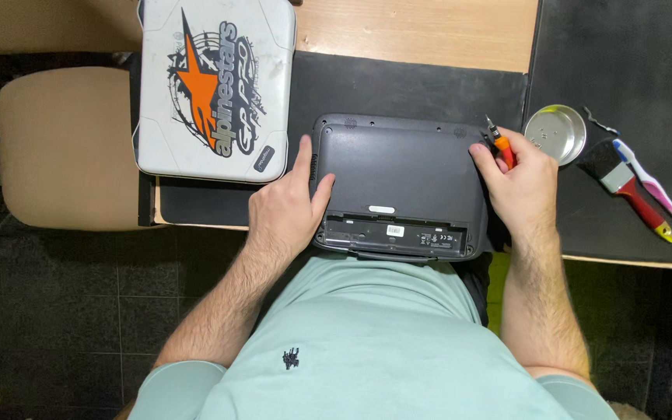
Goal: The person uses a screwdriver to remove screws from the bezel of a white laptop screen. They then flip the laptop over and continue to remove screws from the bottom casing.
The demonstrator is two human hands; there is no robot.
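A dark grey laptop (402,183) lies upside down at the near edge of the worktop, its base facing up, with an open battery bay along its near side. A small orange-handled screwdriver (501,144) stands tilted at the laptop's far right corner.

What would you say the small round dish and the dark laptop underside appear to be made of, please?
The round dish looks like bare polished metal: silvery, with bright reflections on its rim. The laptop underside looks like matte dark grey plastic, probably moulded: an even dull surface with small screw holes and no glare.
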